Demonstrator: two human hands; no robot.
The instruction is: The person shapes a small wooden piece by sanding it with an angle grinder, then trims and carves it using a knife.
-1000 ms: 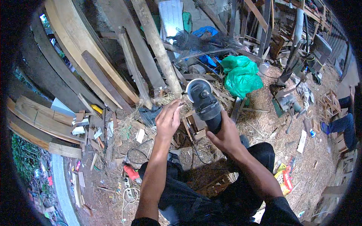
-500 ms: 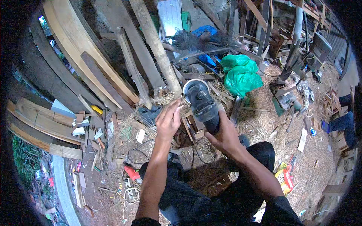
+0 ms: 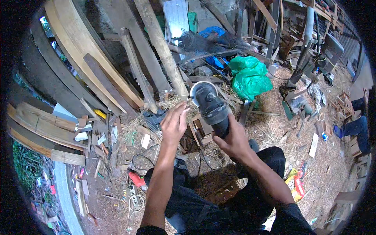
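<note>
In the head view, my right hand (image 3: pixel 235 141) is wrapped around the dark body of an angle grinder (image 3: pixel 213 109), which points up and away from me. A pale round disc rim (image 3: pixel 197 87) shows around its head. My left hand (image 3: pixel 174 124) is raised just left of the grinder, its fingers close together and the fingertips near the disc's edge. Whatever sits between those fingers, if anything, is too small or hidden to make out. Below the grinder, between my knees, wooden pieces (image 3: pixel 199 131) and a dark cable (image 3: pixel 203 158) are partly visible.
Long boards (image 3: pixel 98 58) lean at the left. A green plastic bag (image 3: pixel 250 82) lies ahead on the right. A red tool (image 3: pixel 136 179) and a power strip (image 3: pixel 135 197) lie on the shavings-covered ground. Another person's leg (image 3: pixel 354 129) shows at the far right.
The grinder has shifted and tilted slightly in my right hand, its head a touch further right. My left hand has stayed nearly in place.
</note>
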